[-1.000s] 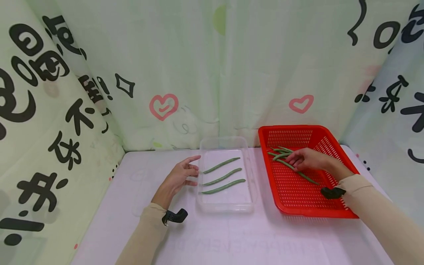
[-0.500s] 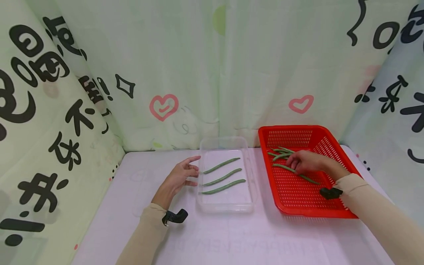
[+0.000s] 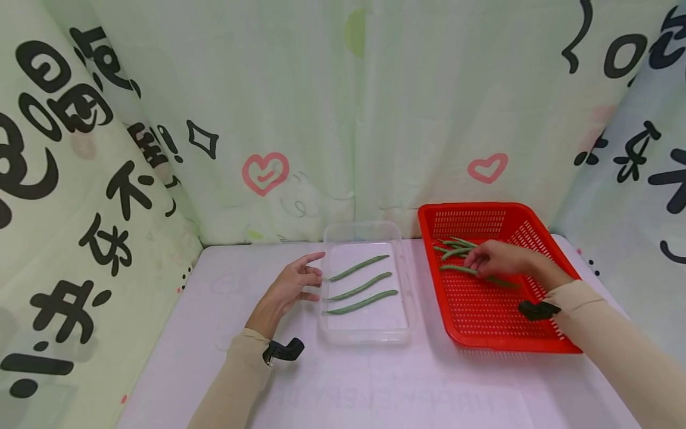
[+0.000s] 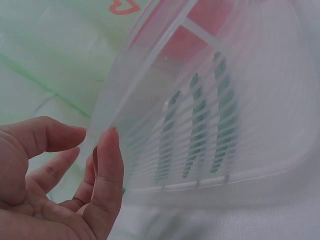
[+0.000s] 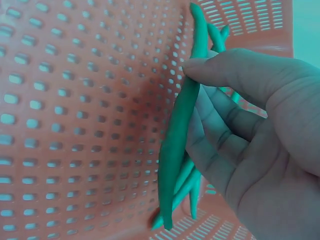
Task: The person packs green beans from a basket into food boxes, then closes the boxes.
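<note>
Inside the red basket, my right hand pinches a green bean between thumb and fingers. In the right wrist view the thumb lies across that bean's upper part. Several more green beans lie in a loose pile at the basket's back left, just beyond the fingertips. On the left, my left hand is at the side of a clear plastic container, its fingers loosely bent and fingertips right at the wall. Three green beans lie apart, roughly parallel, in that container.
The red perforated basket stands to the right of the container, both on a white-covered table. A printed pale green curtain hangs behind and along the sides.
The pinched bean has come away from the pile, and its near end is now blurred by motion. My right hand has shifted only slightly; the left hand stays put.
</note>
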{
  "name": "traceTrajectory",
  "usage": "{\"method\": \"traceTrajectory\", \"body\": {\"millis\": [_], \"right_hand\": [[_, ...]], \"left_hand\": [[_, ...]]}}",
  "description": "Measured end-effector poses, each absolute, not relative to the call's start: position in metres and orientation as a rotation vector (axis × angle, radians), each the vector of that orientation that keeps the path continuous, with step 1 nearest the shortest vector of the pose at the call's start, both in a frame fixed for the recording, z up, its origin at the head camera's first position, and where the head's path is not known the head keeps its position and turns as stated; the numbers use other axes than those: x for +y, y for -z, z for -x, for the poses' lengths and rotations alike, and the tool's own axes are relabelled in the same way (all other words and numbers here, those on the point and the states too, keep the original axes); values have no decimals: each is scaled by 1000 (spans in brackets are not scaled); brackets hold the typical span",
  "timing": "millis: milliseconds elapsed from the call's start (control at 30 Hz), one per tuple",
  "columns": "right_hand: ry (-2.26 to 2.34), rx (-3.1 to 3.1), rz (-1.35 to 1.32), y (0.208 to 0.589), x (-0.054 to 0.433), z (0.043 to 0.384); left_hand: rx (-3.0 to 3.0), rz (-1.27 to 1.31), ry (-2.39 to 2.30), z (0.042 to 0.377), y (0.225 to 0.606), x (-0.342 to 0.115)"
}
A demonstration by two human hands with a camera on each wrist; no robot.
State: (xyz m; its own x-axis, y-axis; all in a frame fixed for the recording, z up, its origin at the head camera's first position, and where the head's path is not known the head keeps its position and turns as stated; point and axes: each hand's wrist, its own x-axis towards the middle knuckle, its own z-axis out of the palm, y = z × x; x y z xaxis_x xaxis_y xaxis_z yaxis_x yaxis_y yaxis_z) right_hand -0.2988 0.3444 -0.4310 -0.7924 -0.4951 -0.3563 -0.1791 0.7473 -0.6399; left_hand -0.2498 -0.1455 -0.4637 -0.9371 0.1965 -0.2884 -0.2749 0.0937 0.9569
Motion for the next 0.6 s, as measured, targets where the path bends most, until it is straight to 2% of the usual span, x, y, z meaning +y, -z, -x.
{"method": "traceTrajectory", "body": {"millis": [600], "right_hand": [[896,2427,516,409,346,293]], "left_hand": [[2048,72,-1912,249,462,-145]]}}
